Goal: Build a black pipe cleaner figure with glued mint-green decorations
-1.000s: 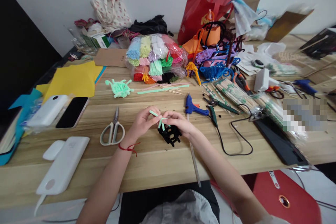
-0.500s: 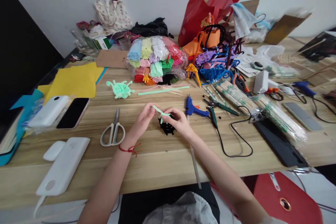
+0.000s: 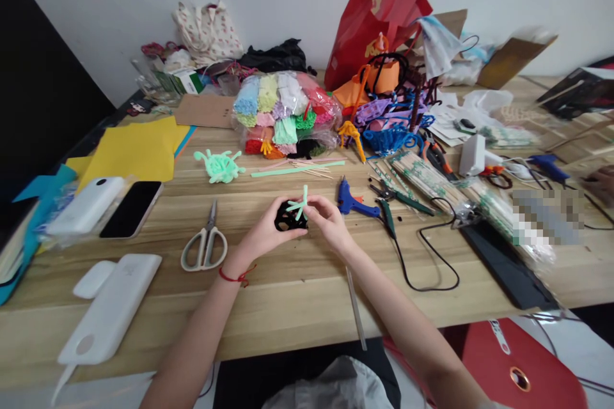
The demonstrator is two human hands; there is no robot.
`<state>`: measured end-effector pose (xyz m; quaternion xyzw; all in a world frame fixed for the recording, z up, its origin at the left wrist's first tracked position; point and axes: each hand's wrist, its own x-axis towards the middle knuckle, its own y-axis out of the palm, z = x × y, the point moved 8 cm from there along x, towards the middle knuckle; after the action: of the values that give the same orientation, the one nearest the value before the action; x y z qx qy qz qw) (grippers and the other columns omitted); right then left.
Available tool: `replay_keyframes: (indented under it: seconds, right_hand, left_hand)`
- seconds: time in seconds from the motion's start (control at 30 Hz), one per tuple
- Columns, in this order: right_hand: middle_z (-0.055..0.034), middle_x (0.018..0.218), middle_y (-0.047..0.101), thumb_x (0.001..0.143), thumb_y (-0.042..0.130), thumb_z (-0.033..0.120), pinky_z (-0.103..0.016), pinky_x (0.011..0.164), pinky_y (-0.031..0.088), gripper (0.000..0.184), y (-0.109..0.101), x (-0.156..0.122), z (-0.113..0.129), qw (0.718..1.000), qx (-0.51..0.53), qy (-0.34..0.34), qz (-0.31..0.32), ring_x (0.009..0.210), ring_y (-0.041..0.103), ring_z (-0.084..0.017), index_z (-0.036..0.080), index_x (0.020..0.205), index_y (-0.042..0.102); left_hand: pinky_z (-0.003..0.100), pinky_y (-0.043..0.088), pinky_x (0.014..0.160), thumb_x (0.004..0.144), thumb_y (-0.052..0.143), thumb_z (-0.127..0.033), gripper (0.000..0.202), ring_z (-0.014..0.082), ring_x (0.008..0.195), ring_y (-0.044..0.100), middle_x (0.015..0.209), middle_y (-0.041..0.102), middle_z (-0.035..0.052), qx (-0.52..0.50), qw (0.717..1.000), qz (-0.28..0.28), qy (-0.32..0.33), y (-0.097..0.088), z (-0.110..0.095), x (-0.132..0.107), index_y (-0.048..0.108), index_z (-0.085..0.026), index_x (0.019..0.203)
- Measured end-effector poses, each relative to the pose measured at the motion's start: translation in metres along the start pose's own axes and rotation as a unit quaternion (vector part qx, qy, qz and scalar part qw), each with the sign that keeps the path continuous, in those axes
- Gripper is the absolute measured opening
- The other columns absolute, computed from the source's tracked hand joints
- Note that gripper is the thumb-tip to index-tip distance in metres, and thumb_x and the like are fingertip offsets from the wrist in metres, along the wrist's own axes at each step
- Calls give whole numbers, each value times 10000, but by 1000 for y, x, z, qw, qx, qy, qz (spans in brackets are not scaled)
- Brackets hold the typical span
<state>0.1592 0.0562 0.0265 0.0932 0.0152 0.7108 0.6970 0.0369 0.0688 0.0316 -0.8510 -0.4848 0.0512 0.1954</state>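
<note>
My left hand point(image 3: 265, 230) is wrapped round a black openwork piece point(image 3: 284, 216) that looks made of bent pipe cleaners. Between its fingertips, my right hand point(image 3: 327, 220) pinches a light green branched pipe-cleaner piece point(image 3: 298, 206), held right over the black one; whether the two touch I cannot tell. One green prong points up. Left of centre lies a curled light green pipe-cleaner shape point(image 3: 221, 166). Scissors with pale handles point(image 3: 205, 246) rest beside my left forearm. A blue glue gun point(image 3: 354, 199) lies just beyond my right hand, a clear glue stick point(image 3: 355, 310) nearer me.
Behind my hands sits a clear bag of coloured pipe cleaners point(image 3: 288, 112), with a red bag point(image 3: 378, 19) further back. Wooden sticks in wrappers point(image 3: 426, 176) and green-handled pliers point(image 3: 407, 197) lie right. A phone point(image 3: 132, 209) and white power bank point(image 3: 112, 313) lie left. Another person's hand point(image 3: 602, 182) shows far right.
My left hand has let go of the green piece and taken hold of the black piece, which has shifted left. My right hand keeps the green piece, its long prong now upright.
</note>
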Motion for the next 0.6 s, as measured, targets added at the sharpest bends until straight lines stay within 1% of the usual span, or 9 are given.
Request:
replay_keyframes:
  seconds: [0.1, 0.13, 0.17, 0.23, 0.3, 0.37, 0.4, 0.47, 0.6]
  right_hand:
    - [-73, 1111, 611, 869, 541, 423, -360, 910, 460, 277, -13, 3, 15, 991, -125, -50, 17, 990, 587, -201, 247, 1079, 586]
    - [-92, 1179, 583, 876, 530, 413, -380, 930, 449, 325, -25, 4, 23, 977, -201, -72, 5, 1021, 578, -214, 244, 1153, 560]
    - [-117, 1232, 555, 871, 534, 410, -417, 977, 413, 395, -43, 4, 29, 953, -291, -86, -28, 1084, 548, -241, 230, 1222, 523]
    - [-183, 1256, 533, 872, 507, 414, -484, 1033, 340, 457, -92, 1, 36, 880, -460, -49, -112, 1202, 469, -309, 163, 1253, 506]
    - [-238, 1269, 514, 861, 499, 440, -515, 1032, 317, 545, -147, -8, 31, 791, -586, 64, -166, 1257, 418, -368, 99, 1286, 479]
    - [-251, 1299, 493, 812, 532, 543, -547, 1019, 310, 671, -192, -23, 20, 715, -652, 177, -181, 1272, 398, -416, 90, 1303, 465]
    - [-242, 1334, 473, 792, 524, 606, -553, 1016, 310, 717, -207, -29, 16, 695, -665, 210, -175, 1276, 393, -427, 103, 1300, 473]
    - [-213, 1405, 423, 762, 490, 693, -531, 1014, 326, 785, -221, -37, 8, 688, -678, 220, -135, 1296, 379, -420, 133, 1312, 469]
    - [-206, 1410, 417, 669, 531, 764, -540, 998, 330, 897, -226, -41, 3, 677, -705, 197, -83, 1284, 380, -435, 157, 1327, 459]
  left_hand:
    - [411, 441, 987, 713, 736, -426, 561, 238, 1113, 569, 1174, 597, 65, 22, 999, -24, -12, -3, 2, 1, 486, -223, 1172]
    - [410, 446, 978, 708, 739, -430, 563, 238, 1099, 578, 1167, 601, 63, 31, 999, -39, -14, -6, 2, 1, 486, -223, 1167]
    - [410, 448, 974, 704, 742, -433, 572, 238, 1096, 581, 1173, 599, 64, 41, 997, -58, -15, -8, 3, 0, 481, -226, 1170]
    - [417, 445, 974, 698, 748, -438, 606, 245, 1109, 578, 1201, 587, 71, 66, 993, -101, -14, -14, 2, -1, 462, -236, 1192]
    - [424, 445, 975, 691, 753, -447, 639, 256, 1129, 570, 1225, 576, 81, 91, 986, -138, -8, -19, 0, -4, 446, -244, 1214]
    - [428, 452, 963, 688, 755, -456, 660, 260, 1123, 574, 1223, 577, 87, 110, 980, -163, -1, -23, -3, -6, 436, -248, 1227]
    - [429, 457, 958, 688, 754, -460, 667, 260, 1115, 579, 1220, 578, 89, 119, 978, -170, 3, -24, -4, -6, 432, -248, 1232]
    - [433, 463, 949, 686, 754, -469, 678, 262, 1101, 587, 1208, 585, 94, 139, 974, -176, 12, -25, -6, -7, 429, -245, 1238]
    - [438, 474, 935, 683, 756, -472, 681, 275, 1100, 594, 1190, 596, 105, 176, 967, -183, 37, -26, -10, -7, 432, -240, 1235]
